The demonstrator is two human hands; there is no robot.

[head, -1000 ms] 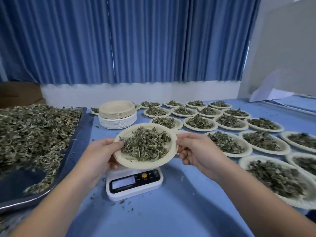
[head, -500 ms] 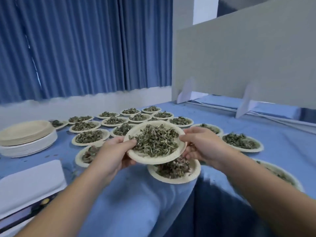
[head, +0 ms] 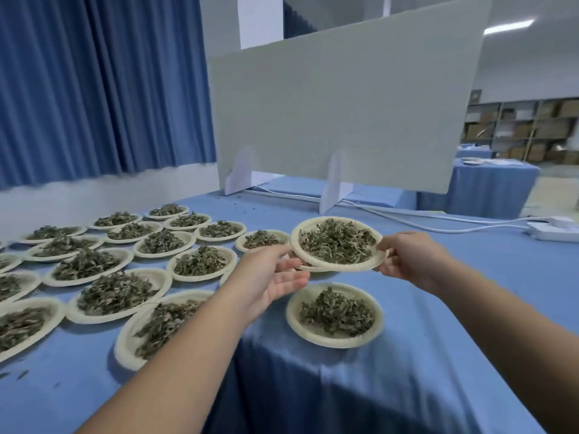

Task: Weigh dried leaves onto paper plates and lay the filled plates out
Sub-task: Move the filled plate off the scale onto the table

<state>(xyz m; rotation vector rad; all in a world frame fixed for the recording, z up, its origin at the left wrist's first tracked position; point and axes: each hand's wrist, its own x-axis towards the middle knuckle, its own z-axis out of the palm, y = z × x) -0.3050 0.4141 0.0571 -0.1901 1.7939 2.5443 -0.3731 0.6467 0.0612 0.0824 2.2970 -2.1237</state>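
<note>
Blue pleated curtain [head: 94,89], back left. Grey divider panel [head: 344,114] upright on white feet [head: 335,183] on blue tablecloth [head: 438,308], white cable [head: 407,214] and power strip [head: 554,231] near it. Far right: second blue-draped table [head: 488,189], shelves [head: 526,130] of cardboard boxes.

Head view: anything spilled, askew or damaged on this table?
Only minor mess. Loose leaf crumbs lie on the blue tablecloth at the near left, with more specks by the divider foot. Filled plates in the left rows crowd rim to rim. The held plate looks level; nothing tipped or torn.
</note>
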